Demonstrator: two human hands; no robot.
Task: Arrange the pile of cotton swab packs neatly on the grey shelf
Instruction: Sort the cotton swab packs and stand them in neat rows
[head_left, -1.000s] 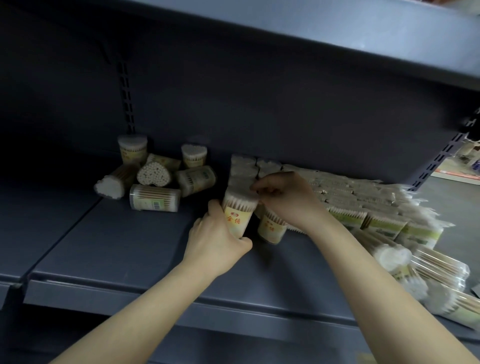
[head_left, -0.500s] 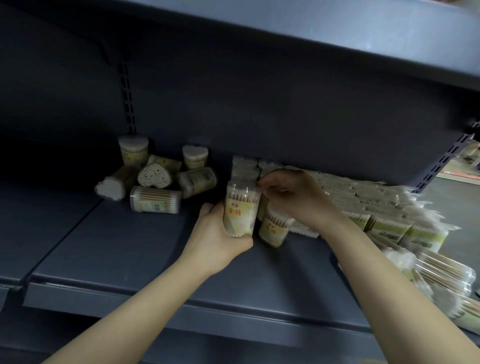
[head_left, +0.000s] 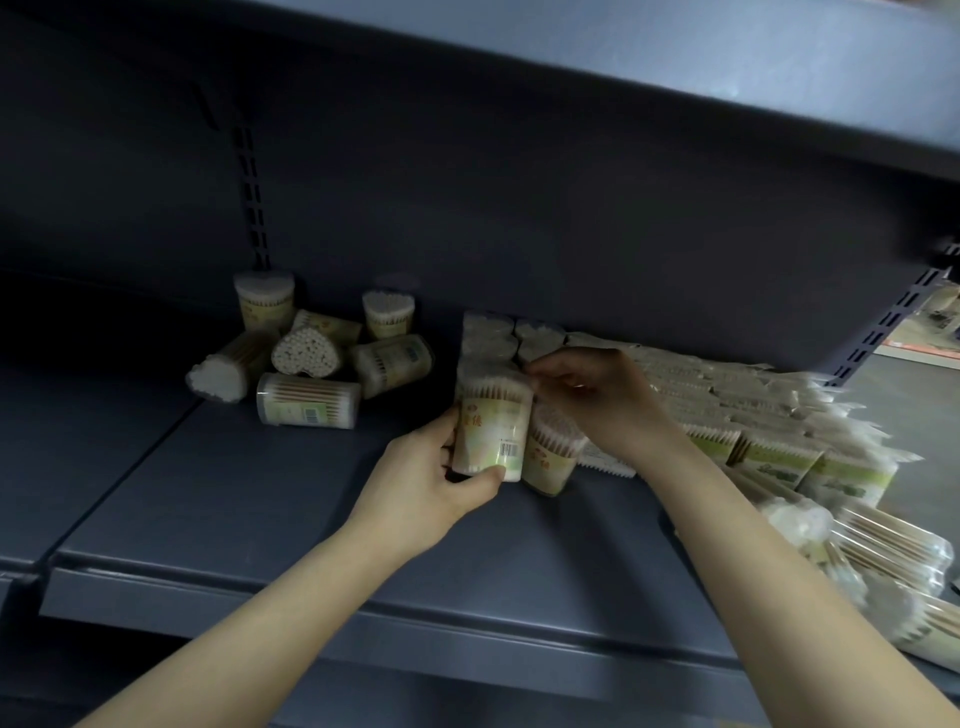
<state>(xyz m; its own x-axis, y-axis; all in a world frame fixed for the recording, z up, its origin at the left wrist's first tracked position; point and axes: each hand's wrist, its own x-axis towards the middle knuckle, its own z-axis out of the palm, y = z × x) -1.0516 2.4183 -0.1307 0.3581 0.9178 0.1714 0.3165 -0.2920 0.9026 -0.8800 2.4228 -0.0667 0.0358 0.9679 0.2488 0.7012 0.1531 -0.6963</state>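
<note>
My left hand (head_left: 434, 480) grips an upright clear tub of cotton swabs (head_left: 493, 431) near its base, on the grey shelf (head_left: 249, 499). My right hand (head_left: 597, 400) pinches the tub's top right edge with its fingertips. A second tub (head_left: 553, 454) leans just right of it, partly under my right hand. Behind them stand more upright tubs (head_left: 488, 332) in a row. To the left is a loose pile of tubs (head_left: 306, 358), some lying on their sides, two standing at the back.
Flat bagged swab packs (head_left: 753, 415) lie stacked to the right, and clear packs (head_left: 883, 561) spill over the shelf's right front. Another shelf board (head_left: 675, 62) hangs low overhead. A slotted upright (head_left: 252, 192) runs up the back wall.
The tub between my hands has gone from tilted to upright and turned, so its barcode now faces me. My right hand slid from over its top to its right edge.
</note>
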